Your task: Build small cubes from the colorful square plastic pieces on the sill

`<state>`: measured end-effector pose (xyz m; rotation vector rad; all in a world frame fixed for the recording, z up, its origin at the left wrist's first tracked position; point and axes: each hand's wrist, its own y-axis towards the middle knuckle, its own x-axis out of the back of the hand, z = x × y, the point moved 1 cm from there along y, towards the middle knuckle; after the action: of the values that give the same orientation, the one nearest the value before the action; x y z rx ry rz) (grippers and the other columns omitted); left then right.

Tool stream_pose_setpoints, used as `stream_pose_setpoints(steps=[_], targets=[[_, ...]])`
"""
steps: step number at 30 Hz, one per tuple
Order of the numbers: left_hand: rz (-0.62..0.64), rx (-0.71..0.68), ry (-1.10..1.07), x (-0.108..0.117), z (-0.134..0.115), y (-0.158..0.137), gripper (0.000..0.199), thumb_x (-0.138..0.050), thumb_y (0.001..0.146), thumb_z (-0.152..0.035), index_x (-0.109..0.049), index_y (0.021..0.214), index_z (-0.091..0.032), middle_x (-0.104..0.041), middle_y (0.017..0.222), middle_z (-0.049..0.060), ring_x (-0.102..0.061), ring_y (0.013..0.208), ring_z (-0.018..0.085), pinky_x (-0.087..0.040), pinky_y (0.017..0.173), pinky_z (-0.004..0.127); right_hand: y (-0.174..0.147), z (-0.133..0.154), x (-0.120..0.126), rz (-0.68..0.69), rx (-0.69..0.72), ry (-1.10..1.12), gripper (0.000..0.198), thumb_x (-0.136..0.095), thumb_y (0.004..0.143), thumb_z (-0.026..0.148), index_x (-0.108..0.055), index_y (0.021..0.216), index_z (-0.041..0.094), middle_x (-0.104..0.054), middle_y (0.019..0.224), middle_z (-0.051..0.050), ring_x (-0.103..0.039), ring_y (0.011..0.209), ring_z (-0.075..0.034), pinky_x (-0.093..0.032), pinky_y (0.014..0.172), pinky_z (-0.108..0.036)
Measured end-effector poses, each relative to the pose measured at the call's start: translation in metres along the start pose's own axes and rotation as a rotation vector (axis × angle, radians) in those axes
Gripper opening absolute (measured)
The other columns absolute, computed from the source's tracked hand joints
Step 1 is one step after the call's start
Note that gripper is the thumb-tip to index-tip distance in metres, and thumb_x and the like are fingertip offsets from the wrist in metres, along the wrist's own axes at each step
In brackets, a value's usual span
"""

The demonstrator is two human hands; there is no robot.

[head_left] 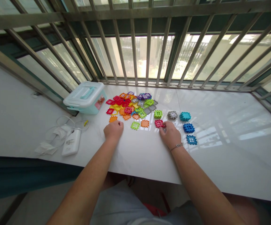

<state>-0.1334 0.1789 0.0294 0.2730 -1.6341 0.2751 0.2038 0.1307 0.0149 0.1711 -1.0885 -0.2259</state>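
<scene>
My right hand (170, 133) pinches the edge of a red interlocking tile (159, 123) at the table's middle. My left hand (113, 129) rests as a closed fist on the table, just in front of an orange tile (113, 119); no tile shows in it. Between the hands lie a green window tile (135, 125) and a second orange tile (145, 123). Behind the red tile sits a green stack (158, 114), with a grey stack (172, 115) to its right. Farther right are a turquoise stack (185, 116), a blue stack (188, 127) and blue window tiles (191, 139).
A mixed heap of tiles (126, 103) lies beyond my left hand. A lidded plastic box (85, 97) stands at the back left. A white power bank (71, 142) and cables (55, 129) lie at left. Metal window bars (147, 56) border the table's far edge.
</scene>
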Motion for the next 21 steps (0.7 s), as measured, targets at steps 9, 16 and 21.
stream_pose_setpoints(steps=[9, 16, 21], targets=[[0.014, 0.005, -0.001, 0.0019, -0.0004, -0.0011, 0.050, -0.036, 0.107, -0.041, -0.082, 0.112, -0.022, -0.081, 0.110, 0.017, -0.076, 0.104, 0.035, -0.053, 0.083, 0.039, 0.0007, -0.0011, -0.0007, 0.003, 0.017, 0.010, 0.022, -0.060, 0.099, 0.037, -0.067, 0.115, 0.024, -0.072, 0.109, -0.006, -0.066, 0.093, -0.022, -0.040, 0.068, -0.032], [0.030, 0.011, 0.000, 0.0054, -0.0013, -0.0012, 0.048, -0.038, 0.107, -0.041, -0.082, 0.111, -0.022, -0.081, 0.110, 0.017, -0.076, 0.102, 0.036, -0.053, 0.081, 0.039, 0.0012, 0.0012, 0.0019, 0.025, 0.025, -0.004, 0.015, -0.060, 0.098, 0.036, -0.068, 0.104, 0.024, -0.071, 0.102, -0.007, -0.063, 0.088, -0.022, -0.037, 0.067, -0.031], [0.045, 0.019, 0.006, 0.0063, -0.0016, -0.0012, 0.048, -0.038, 0.107, -0.041, -0.082, 0.112, -0.023, -0.081, 0.110, 0.017, -0.076, 0.103, 0.037, -0.053, 0.080, 0.040, 0.0014, 0.0025, 0.0039, 0.038, 0.019, -0.006, 0.013, -0.060, 0.098, 0.035, -0.067, 0.101, 0.025, -0.071, 0.098, -0.005, -0.064, 0.086, -0.021, -0.037, 0.067, -0.032]])
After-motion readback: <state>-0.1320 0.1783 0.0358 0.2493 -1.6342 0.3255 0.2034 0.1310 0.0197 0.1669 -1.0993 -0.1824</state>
